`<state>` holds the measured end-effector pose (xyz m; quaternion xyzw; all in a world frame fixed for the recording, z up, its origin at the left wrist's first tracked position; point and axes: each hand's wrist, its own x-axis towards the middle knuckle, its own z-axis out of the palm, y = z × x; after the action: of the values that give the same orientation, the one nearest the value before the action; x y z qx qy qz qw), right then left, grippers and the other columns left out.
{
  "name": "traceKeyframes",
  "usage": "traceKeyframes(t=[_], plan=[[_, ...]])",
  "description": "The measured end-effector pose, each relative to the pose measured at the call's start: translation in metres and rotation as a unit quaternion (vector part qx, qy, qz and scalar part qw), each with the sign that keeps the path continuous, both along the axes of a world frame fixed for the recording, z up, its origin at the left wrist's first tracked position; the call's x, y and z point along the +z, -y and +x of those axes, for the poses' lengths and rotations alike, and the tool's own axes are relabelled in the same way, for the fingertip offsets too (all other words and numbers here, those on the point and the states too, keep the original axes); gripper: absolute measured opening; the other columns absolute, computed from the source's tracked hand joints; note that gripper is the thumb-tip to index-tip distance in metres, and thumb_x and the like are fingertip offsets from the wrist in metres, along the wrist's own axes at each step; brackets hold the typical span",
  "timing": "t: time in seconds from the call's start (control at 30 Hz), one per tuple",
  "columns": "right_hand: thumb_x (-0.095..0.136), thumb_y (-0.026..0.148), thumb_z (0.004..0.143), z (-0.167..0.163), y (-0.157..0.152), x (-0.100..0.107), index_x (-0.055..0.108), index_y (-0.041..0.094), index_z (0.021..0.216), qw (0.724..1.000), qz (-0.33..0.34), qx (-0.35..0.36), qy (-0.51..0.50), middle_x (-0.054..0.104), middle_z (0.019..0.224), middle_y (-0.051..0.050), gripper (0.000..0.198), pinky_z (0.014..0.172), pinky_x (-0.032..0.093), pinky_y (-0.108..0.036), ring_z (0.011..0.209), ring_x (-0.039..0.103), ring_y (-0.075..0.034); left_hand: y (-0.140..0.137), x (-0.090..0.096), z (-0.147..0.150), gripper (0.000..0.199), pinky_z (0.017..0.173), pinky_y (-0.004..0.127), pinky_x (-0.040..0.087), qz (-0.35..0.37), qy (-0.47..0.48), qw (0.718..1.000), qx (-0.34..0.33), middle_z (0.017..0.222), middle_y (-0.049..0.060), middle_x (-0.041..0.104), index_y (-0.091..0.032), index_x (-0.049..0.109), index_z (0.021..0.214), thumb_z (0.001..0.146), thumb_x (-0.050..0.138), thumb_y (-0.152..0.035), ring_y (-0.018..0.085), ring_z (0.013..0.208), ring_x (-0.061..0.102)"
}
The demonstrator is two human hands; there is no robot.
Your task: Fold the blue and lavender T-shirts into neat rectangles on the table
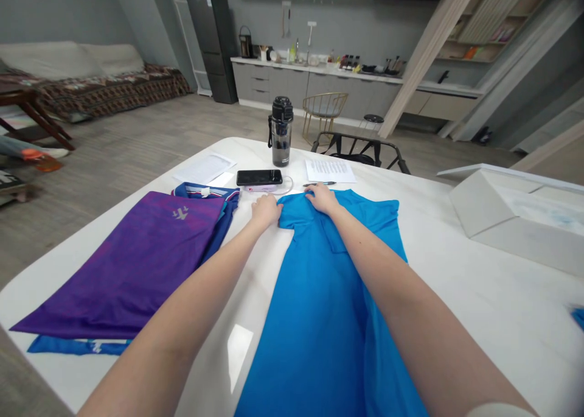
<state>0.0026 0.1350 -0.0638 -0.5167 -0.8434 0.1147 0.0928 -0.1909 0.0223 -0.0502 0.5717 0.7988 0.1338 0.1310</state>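
Observation:
A bright blue shirt [314,319] lies spread on the white table [438,271], its far end bunched with a fold near the shoulder. At the shirt's far left corner my left hand [267,210] is closed, thumb and fingers pinching the edge of the cloth. My right hand [322,198] grips the far edge of the same shirt, a short way to the right, its fingers curled on the fabric. To the left lies a stack of folded clothes with a purple shirt [132,265] on top and dark blue garments [219,222] showing beneath.
Beyond my hands are a black phone [259,177], a pen [319,184], a printed sheet [331,170], more papers [205,168] and an upright water bottle [281,134]. A white open box [524,222] stands at right. A black-framed chair [360,149] is behind the far edge.

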Motion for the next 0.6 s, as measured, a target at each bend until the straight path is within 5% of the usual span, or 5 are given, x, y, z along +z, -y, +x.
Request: traceKeyframes(t=[0.17,0.33,0.47,0.6], plan=[[0.061,0.027,0.097,0.001,-0.014,0.001,0.072,0.021,0.105,0.999,-0.003,0.018,-0.04,0.066,0.116,-0.011,0.015,0.089,0.047,-0.036,0.106,0.062,-0.026,0.008,0.008,0.004,0.012,0.084,0.032,0.05,0.177,0.199,0.964,0.0,0.096,0.005,0.07,-0.021,0.057,0.104,0.093,0.062,-0.023,0.022,0.094,0.067],[0.061,0.019,0.091,0.022,-0.022,0.02,0.069,0.02,0.098,0.981,0.018,0.063,-0.185,0.071,0.092,-0.003,0.011,0.078,0.045,-0.029,0.082,0.061,-0.018,0.013,0.046,0.04,0.015,0.084,0.029,0.049,0.337,0.251,0.906,-0.045,0.095,0.001,0.067,-0.023,0.055,0.105,0.093,0.063,-0.021,0.018,0.09,0.066],[0.065,0.02,0.082,0.068,-0.028,0.038,0.069,0.017,0.088,0.954,0.004,0.063,-0.292,0.072,0.085,-0.002,0.008,0.074,0.046,-0.027,0.078,0.062,-0.017,0.011,0.078,0.107,0.016,0.074,0.028,0.051,0.301,0.299,0.894,-0.143,0.1,0.0,0.069,-0.026,0.053,0.114,0.098,0.057,-0.027,0.015,0.074,0.067],[0.071,0.022,0.075,0.128,-0.03,0.034,0.069,0.016,0.081,0.937,-0.08,0.022,-0.34,0.071,0.076,-0.002,0.009,0.069,0.048,-0.026,0.072,0.063,-0.016,0.016,0.073,0.178,0.033,0.083,0.034,0.052,0.223,0.247,0.924,-0.188,0.11,0.006,0.071,-0.025,0.049,0.129,0.099,0.058,-0.034,0.022,0.091,0.07]])
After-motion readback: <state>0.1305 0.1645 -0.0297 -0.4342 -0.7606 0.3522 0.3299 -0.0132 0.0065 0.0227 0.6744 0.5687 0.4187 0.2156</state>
